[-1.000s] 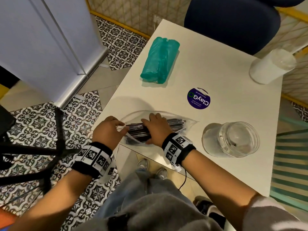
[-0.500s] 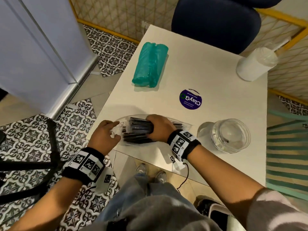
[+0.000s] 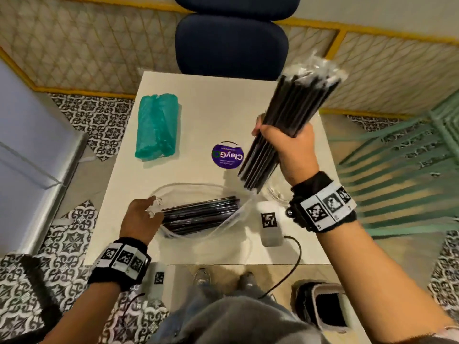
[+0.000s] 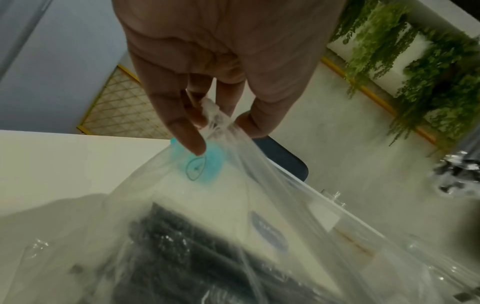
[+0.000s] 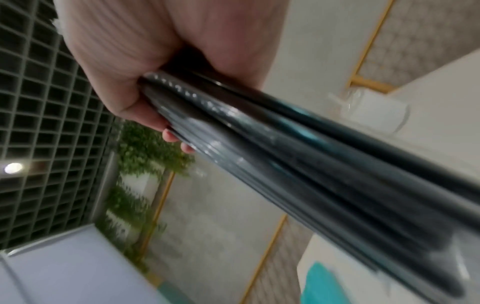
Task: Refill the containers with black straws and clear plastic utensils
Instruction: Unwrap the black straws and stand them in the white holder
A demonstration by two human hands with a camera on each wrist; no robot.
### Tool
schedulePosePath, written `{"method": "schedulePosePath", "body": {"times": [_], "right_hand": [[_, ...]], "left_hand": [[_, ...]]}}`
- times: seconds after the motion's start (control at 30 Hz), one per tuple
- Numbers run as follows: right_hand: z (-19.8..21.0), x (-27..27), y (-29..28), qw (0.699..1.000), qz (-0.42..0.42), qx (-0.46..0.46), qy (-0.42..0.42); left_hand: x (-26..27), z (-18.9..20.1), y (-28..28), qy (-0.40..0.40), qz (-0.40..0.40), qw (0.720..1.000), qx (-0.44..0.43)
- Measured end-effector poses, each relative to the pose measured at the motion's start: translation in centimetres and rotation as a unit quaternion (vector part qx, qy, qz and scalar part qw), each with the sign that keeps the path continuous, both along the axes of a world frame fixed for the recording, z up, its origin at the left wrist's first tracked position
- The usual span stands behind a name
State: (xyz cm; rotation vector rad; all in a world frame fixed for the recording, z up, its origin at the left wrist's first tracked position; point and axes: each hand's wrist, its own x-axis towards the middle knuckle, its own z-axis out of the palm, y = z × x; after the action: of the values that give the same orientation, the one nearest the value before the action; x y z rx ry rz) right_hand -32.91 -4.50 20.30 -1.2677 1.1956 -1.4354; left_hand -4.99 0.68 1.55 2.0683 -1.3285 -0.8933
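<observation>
My right hand (image 3: 285,142) grips a thick bundle of wrapped black straws (image 3: 293,120) and holds it up, tilted, above the right side of the white table (image 3: 213,115); the same bundle of straws (image 5: 324,174) fills the right wrist view. My left hand (image 3: 141,217) pinches the mouth of a clear plastic bag (image 3: 206,194) lying at the table's near edge, with more black straws (image 3: 198,214) still inside. The pinched bag mouth (image 4: 215,119) shows between thumb and fingers in the left wrist view. A clear glass jar (image 3: 275,194) stands mostly hidden behind my right wrist.
A teal plastic package (image 3: 157,127) lies at the table's far left. A round purple sticker (image 3: 227,155) sits mid-table. A dark blue chair (image 3: 231,43) stands beyond the far edge. A small grey tagged box (image 3: 269,227) with a cable lies near the front.
My right hand has pulled a bundle of straws out of the bag and raised it up to the right. The left hand stays holding the bag's mouth. The head view has swung round.
</observation>
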Motion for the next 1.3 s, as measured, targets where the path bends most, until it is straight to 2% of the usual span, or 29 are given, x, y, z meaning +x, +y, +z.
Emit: {"method": "schedulePosePath", "body": {"times": [0.1, 0.2, 0.27, 0.33, 0.4, 0.47, 0.6, 0.63, 0.67, 0.73, 0.83, 0.9, 0.97, 1.0, 1.03, 1.1, 1.2, 1.27, 1.3], "right_hand": [[0.7, -5.3, -0.2, 0.996, -0.071, -0.038, -0.022], [-2.2, -8.5, -1.0, 0.99, -0.138, -0.004, -0.005], [-5.1, -9.1, -1.2, 0.99, -0.126, 0.049, 0.047], [-8.0, -9.2, -1.2, 0.983, -0.05, 0.127, 0.119], [-10.5, -9.8, -1.0, 0.952, 0.016, 0.172, 0.253], [-11.3, -11.0, -0.7, 0.906, 0.037, 0.185, 0.38], [-8.5, -13.0, 0.3, 0.822, 0.104, 0.247, 0.503], [-7.2, -13.0, 0.5, 0.81, 0.106, 0.248, 0.52], [-5.7, -12.6, 0.6, 0.815, 0.097, 0.229, 0.523], [-3.1, -10.9, 0.8, 0.851, 0.071, 0.133, 0.503], [-1.5, -6.0, 0.9, 0.906, 0.07, -0.027, 0.418], [-3.0, -1.8, 1.1, 0.918, 0.114, -0.108, 0.365], [-6.4, 2.2, 1.3, 0.914, 0.201, -0.098, 0.339], [-8.7, 4.0, 1.4, 0.899, 0.253, -0.05, 0.355], [-11.0, 5.7, 1.4, 0.868, 0.303, 0.008, 0.394], [-16.3, 7.9, 1.3, 0.781, 0.369, 0.102, 0.493], [-22.1, 9.8, 1.4, 0.673, 0.407, 0.153, 0.598], [-24.3, 10.6, 1.7, 0.625, 0.405, 0.172, 0.645], [-24.8, 10.9, 1.7, 0.615, 0.4, 0.172, 0.658]], "left_hand": [[-0.8, -0.4, -0.5, -0.049, -0.007, 0.999, 0.006], [-1.4, -0.5, -0.5, -0.054, 0.008, 0.998, 0.025], [-2.0, -0.5, -0.1, -0.051, 0.031, 0.998, 0.02], [-2.6, -0.3, 0.4, -0.068, 0.034, 0.997, 0.014], [-3.0, 0.2, 0.7, -0.09, 0.03, 0.995, 0.014], [-2.8, 0.3, 0.7, -0.107, 0.023, 0.994, 0.011], [-2.0, 0.2, 1.0, -0.116, 0.018, 0.993, 0.017], [-1.9, 0.3, 1.2, -0.114, 0.017, 0.993, 0.021], [-1.8, 0.3, 1.3, -0.109, 0.017, 0.994, 0.024], [-1.6, 0.4, 1.6, -0.085, 0.019, 0.996, 0.03], [-1.7, 0.8, 2.3, -0.049, 0.002, 0.998, 0.028], [-1.8, 1.2, 2.8, -0.055, -0.028, 0.998, 0.021], [-1.8, 1.5, 3.3, -0.068, -0.056, 0.996, 0.012], [-1.7, 1.6, 3.5, -0.066, -0.066, 0.996, 0.006], [-1.5, 1.5, 3.7, -0.059, -0.072, 0.996, 0.001], [-1.1, 1.5, 3.9, -0.044, -0.082, 0.996, -0.001], [-0.1, 1.1, 3.8, -0.038, -0.098, 0.994, 0.009], [0.6, 0.7, 3.5, -0.039, -0.112, 0.992, 0.031], [0.8, 0.6, 3.5, -0.036, -0.117, 0.992, 0.043]]}}
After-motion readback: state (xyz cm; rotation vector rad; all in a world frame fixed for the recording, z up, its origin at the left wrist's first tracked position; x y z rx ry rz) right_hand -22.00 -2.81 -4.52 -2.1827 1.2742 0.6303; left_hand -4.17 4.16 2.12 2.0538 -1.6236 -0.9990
